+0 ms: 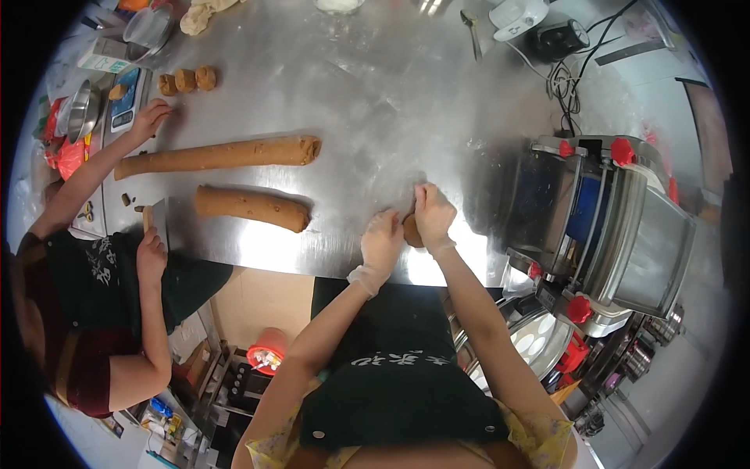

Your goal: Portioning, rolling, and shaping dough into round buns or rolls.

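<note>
Near the front edge of the metal table, a small round piece of brown dough [412, 231] lies between my two hands, partly hidden by them. My left hand [378, 244], in a clear plastic glove, is closed with its curled fingers against the dough's left side. Gloved as well, my right hand [434, 214] is curled into a closed shape and holds the dough from the right. Its fingertips are mostly turned out of sight. To the left lie a long brown dough log [226, 155] and a shorter dough log [251, 207].
At left a co-worker's hand holds a dough scraper [158, 221]; their other hand reaches near several dough pieces [185, 80] and a blue scale [127, 99]. A steel rolling machine [637, 234] with red knobs stands right. Cables [564, 90] and a spoon [473, 35] lie far right.
</note>
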A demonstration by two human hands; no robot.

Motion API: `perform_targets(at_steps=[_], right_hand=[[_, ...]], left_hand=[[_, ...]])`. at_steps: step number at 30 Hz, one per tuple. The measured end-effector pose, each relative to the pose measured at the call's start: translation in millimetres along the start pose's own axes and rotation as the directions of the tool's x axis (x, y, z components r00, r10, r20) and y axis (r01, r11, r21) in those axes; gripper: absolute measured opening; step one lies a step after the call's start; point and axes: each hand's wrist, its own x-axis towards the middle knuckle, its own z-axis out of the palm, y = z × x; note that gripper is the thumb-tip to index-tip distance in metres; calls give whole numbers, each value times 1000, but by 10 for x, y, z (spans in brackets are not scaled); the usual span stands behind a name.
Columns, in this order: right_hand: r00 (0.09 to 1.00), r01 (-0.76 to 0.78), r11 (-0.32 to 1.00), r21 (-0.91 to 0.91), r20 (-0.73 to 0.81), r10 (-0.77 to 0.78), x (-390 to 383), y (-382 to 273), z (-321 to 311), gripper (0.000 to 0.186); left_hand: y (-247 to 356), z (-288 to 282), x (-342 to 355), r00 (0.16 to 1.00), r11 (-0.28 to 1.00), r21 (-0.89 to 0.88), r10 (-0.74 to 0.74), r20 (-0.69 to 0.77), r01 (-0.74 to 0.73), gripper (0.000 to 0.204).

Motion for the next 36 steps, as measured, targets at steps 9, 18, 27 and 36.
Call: perform_targets(at_steps=[9,18,27,36], right_hand=[[984,-96,993,68,159,84,-17,-1,-175,13],[981,111,992,-56,-156,-119,10,8,-202,9],[748,-651,672,353,147,647,-264,-4,-429,32],[965,-168,977,-128,-222,137,-334,-46,-149,16]], left_hand=[[47,171,-11,960,925,295,182,212,-241,27],[-132,196,-34,823,762,318,487,293,-564,21],[301,45,490,638,645,247,488,595,-723,23],[-21,-39,-52,596,396,463,664,452,-793,44]])
